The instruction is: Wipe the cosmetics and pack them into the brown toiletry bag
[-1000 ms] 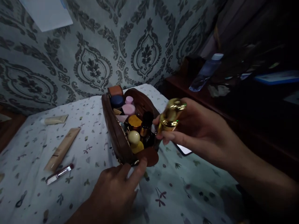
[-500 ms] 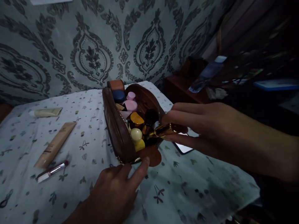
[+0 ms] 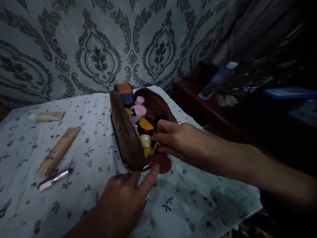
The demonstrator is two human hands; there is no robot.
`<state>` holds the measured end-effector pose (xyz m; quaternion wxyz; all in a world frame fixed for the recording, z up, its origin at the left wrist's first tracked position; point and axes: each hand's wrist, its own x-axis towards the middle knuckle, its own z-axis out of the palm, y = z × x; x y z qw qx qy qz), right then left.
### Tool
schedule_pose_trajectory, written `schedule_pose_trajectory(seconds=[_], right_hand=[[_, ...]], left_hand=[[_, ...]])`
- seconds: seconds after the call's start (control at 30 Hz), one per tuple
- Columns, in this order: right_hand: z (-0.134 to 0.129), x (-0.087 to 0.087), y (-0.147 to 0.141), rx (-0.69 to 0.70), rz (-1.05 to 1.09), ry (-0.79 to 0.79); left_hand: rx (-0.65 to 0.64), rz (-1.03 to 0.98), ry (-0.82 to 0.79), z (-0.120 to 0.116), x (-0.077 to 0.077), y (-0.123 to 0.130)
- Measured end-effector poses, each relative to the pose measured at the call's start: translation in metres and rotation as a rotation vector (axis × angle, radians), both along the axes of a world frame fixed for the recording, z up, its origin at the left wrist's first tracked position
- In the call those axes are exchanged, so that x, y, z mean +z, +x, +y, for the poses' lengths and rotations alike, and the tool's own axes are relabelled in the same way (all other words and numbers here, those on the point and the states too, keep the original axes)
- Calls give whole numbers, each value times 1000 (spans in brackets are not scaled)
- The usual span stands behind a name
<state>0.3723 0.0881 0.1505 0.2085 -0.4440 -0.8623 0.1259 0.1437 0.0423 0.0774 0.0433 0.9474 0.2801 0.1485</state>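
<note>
A brown zippered bag (image 3: 123, 138) lies open on the patterned cloth, filled with cosmetics: a blue round item (image 3: 127, 100), a pink round item (image 3: 139, 110), a dark jar with a gold top (image 3: 146, 125) and a cream ball-shaped cap (image 3: 145, 140). My right hand (image 3: 173, 137) reaches into the bag's right side, fingers bent around a gold item mostly hidden by them. At the bag's near end, my left hand (image 3: 123, 198) touches the brown flap (image 3: 162, 163) with its extended index finger or thumb; the other fingers are curled, and nothing shows in them.
On the cloth (image 3: 99, 109) at the left lie a beige tube (image 3: 58, 152), a pale tube (image 3: 49, 116) and a lip gloss tube (image 3: 54, 178). A clear bottle (image 3: 218, 81) leans at the back right, beyond a dark red surface (image 3: 193, 99). A patterned wall stands behind.
My right hand has moved left and down into the bag with the gold item. My left hand stays at the flap. The view has shifted slightly.
</note>
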Motion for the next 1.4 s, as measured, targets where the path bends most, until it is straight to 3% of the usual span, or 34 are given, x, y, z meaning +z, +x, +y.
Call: schedule_pose_trajectory(seconds=[0.13, 0.27, 0.57, 0.83, 1.07, 1.23, 1.4], right_hand=[[-6, -6, 0, 70, -233, 5], [-17, -5, -3, 17, -328, 48], [-24, -3, -5, 52, -471, 43], [-28, -1, 1, -45, -173, 216], [-45, 0, 2, -175, 21, 278], [-58, -15, -5, -189, 122, 237], [-72, -43, -26, -160, 293, 349]], left_hand=[[0, 8, 7, -1, 2, 0], [9, 30, -6, -1, 1, -1], [10, 152, -120, -2, 4, -2], [19, 130, -301, 2, 5, -4], [16, 39, -283, -6, 5, -17], [71, 7, -284, -16, -2, -42], [200, -85, -277, -24, -14, -68]])
